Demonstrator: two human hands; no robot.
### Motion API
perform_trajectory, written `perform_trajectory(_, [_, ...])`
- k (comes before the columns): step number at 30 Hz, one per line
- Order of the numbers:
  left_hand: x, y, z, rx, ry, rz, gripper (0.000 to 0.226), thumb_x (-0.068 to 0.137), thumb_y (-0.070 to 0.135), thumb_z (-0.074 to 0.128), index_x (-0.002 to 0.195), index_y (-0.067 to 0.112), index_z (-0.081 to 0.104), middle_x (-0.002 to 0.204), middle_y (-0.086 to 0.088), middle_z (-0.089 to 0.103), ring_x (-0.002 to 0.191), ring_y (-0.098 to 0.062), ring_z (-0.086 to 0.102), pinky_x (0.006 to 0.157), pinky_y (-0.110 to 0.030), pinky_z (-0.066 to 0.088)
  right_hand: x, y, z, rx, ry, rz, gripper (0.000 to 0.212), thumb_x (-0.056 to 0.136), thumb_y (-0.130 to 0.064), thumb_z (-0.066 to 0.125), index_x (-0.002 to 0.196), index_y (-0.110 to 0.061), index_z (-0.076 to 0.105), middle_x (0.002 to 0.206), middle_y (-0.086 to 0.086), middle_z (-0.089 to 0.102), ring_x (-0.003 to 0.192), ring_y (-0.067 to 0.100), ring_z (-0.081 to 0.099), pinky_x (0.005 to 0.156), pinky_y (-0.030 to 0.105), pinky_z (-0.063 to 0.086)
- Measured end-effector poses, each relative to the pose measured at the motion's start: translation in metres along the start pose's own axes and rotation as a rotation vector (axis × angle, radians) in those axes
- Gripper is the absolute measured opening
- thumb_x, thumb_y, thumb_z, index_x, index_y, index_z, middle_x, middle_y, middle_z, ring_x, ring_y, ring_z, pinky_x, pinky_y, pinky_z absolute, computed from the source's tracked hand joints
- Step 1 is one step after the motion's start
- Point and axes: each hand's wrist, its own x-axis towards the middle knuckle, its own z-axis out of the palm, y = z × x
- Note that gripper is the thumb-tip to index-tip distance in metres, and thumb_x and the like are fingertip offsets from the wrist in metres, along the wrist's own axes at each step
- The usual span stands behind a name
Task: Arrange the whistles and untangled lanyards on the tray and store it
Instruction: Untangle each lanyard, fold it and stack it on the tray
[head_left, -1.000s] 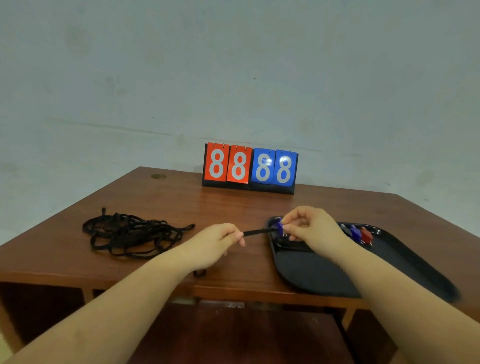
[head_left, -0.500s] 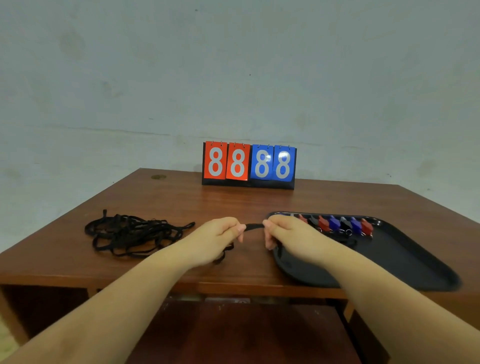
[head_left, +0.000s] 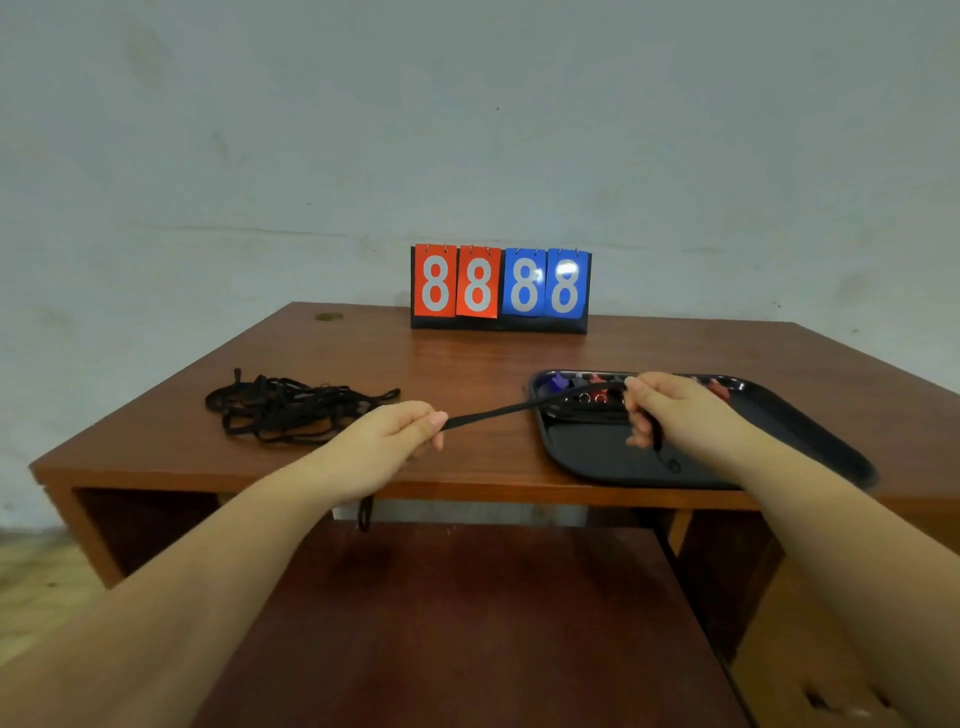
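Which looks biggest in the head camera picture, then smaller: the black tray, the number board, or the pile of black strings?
1. tray
2. and 3. number board and pile of strings look alike; the board stands farther away, so unsure.

Pale grey-green plaster wall (head_left: 467, 130), scuffed, behind a brown wooden table (head_left: 467, 358); lower wooden shelf (head_left: 467, 623) beneath, light floor (head_left: 36, 587) at left.

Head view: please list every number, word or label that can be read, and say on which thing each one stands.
"88" in white, on the two red cards of the scoreboard.
"88" in white, on its two blue cards.
No other text is readable; the whistles in the tray are too small and blurred to show any marking.
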Motion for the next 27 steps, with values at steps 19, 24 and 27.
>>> perform_trajectory(19, [-0.033, -0.037, 0.116, -0.106, 0.165, 0.002, 0.017, 0.089, 0.024, 0.060, 0.101, 0.028, 0.071, 0.080, 0.006, 0.071, 0.078, -0.001, 0.064, 0.082, -0.022, 0.050, -0.061, 0.056, 0.121, 0.145, -0.173, 0.017, 0.029, 0.095, -0.032, 0.050, 0.072, -0.021, 0.066, 0.045, -0.015, 0.052, 0.045, 0.000, 0.049, 0.066, 0.033, 0.051])
perform_trajectory(24, [-0.036, -0.052, 0.118, -0.144, 0.188, -0.096, 0.013, 0.088, 0.026, 0.061, 0.087, 0.037, 0.069, 0.076, 0.009, 0.071, 0.078, 0.002, 0.064, 0.078, -0.016, 0.048, -0.061, 0.072, 0.125, 0.303, -0.019, 0.086, 0.011, 0.086, -0.021, 0.065, 0.080, -0.023, 0.074, 0.065, -0.006, 0.069, 0.062, 0.005, 0.064, 0.066, 0.019, 0.055])
perform_trajectory(27, [-0.036, -0.057, 0.117, -0.093, 0.195, -0.144, 0.013, 0.088, 0.027, 0.062, 0.085, 0.038, 0.067, 0.075, 0.013, 0.070, 0.080, 0.003, 0.063, 0.078, -0.014, 0.045, -0.063, 0.075, 0.123, 0.420, 0.074, 0.111, 0.010, 0.083, -0.013, 0.068, 0.080, -0.020, 0.075, 0.069, -0.005, 0.071, 0.063, 0.005, 0.065, 0.065, 0.017, 0.055])
